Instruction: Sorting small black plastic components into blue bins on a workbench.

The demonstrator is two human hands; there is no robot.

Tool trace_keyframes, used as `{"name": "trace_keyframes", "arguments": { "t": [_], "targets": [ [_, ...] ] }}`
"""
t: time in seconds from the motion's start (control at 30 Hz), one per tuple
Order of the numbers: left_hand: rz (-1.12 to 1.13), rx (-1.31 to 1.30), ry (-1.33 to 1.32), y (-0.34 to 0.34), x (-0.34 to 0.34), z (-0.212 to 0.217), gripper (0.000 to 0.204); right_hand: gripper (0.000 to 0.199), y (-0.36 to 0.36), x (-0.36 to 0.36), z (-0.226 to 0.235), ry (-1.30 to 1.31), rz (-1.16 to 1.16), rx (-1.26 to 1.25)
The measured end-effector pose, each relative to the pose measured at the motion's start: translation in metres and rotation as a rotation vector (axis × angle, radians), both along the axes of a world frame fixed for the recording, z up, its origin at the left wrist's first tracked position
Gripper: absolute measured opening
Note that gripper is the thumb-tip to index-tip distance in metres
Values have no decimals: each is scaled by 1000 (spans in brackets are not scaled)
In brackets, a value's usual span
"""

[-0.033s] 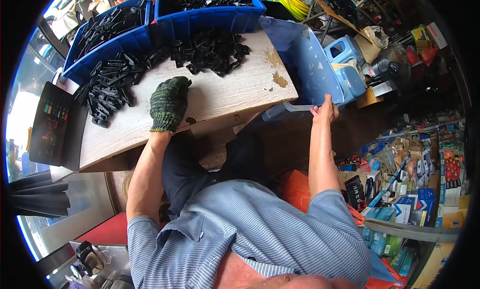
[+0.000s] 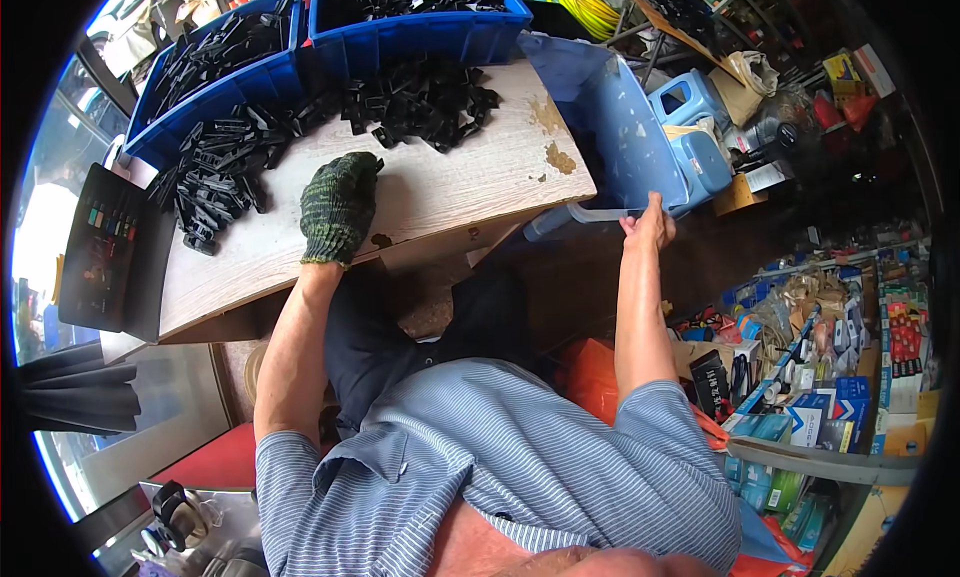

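My left hand (image 2: 339, 207) wears a green and black knitted glove and rests on the pale wooden table (image 2: 450, 182) near its front edge. Its fingers look curled in, and what they may hold is hidden. Beyond it lie a pile of black plastic pieces (image 2: 425, 102) and, further left, another heap of longer black pieces (image 2: 220, 167). My bare right hand (image 2: 650, 223) is closed at the near rim of a light blue plastic tub (image 2: 640, 142), which stands against the table's right end. The tub's bottom is in shadow.
Two dark blue crates (image 2: 420, 42) of black pieces stand along the table's back. A dark flat panel (image 2: 105, 247) leans at the left end. Right of the tub are a blue plastic stool (image 2: 690, 102) and cluttered goods; packed shelves (image 2: 830, 377) line the near right.
My right hand has shifted very slightly toward me at the tub's rim. Everything else looks the same.
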State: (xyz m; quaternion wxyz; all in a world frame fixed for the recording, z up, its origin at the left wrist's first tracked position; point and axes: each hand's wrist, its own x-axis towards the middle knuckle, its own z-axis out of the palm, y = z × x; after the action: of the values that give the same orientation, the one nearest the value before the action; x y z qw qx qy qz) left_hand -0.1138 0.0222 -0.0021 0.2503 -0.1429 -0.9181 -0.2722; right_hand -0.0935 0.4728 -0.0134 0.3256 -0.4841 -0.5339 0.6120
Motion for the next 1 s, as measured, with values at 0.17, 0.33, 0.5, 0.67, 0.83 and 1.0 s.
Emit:
{"name": "trace_keyframes", "arguments": {
  "t": [0.17,0.33,0.5,0.67,0.83,1.0],
  "targets": [
    [-13,91,23,-4,-2,-5,13,71,-19,17,-36,-173,105,-176],
    [26,211,-43,1,-1,-1,13,48,-46,3,-58,-44,302,-184],
    [65,211,-63,1,-2,-1,14,36,-42,3,-66,1,343,-113],
    [46,254,-66,-4,-1,-4,14,32,-44,17,-63,39,416,-86],
    [37,298,-90,4,-4,-1,14,32,-40,19,-59,12,395,-66],
    [28,519,-121,8,-5,-10,15,31,-40,27,-56,-65,450,-65]
  ]
}}
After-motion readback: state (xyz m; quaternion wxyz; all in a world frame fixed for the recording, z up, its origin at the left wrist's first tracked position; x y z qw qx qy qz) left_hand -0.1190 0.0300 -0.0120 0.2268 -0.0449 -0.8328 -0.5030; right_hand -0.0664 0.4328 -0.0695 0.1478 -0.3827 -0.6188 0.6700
